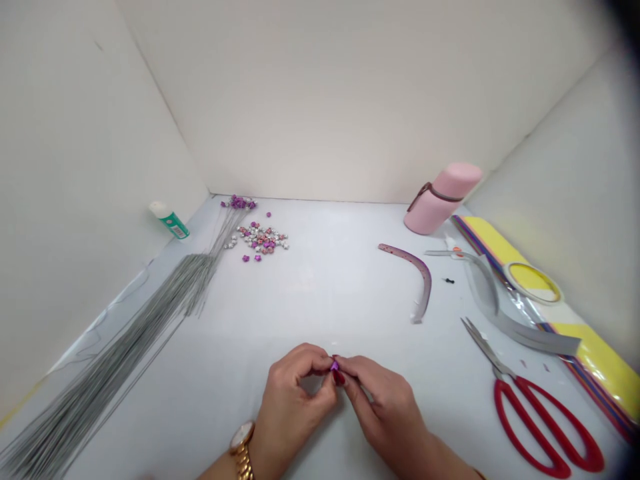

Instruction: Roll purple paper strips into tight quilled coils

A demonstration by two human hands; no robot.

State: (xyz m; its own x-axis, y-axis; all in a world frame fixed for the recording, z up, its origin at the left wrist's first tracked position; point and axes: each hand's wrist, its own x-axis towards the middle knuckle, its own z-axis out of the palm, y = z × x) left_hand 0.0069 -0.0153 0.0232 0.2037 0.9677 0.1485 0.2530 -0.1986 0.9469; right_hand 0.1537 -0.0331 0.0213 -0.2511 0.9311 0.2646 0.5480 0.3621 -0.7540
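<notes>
Between the fingertips of both hands is a small purple folded paper star (335,366), near the front middle of the white table. My left hand (300,390), with a gold watch (243,437) at its wrist, pinches the star from the left. From the right, my right hand (383,400) pinches it with thumb and forefinger. Fingers cover much of the star. Farther back on the left lies a pile of purple, silver and pinkish stars (263,237). A curved purple-pink paper strip (423,270) lies to the right of my hands.
A bundle of grey wires (135,347) runs along the left, topped by purple stars (241,203). A glue stick (170,220) stands behind it. On the right are red-handled scissors (520,400), grey strips (525,330), a tape roll (534,283), yellow paper packs (595,360) and a pink bottle (440,200).
</notes>
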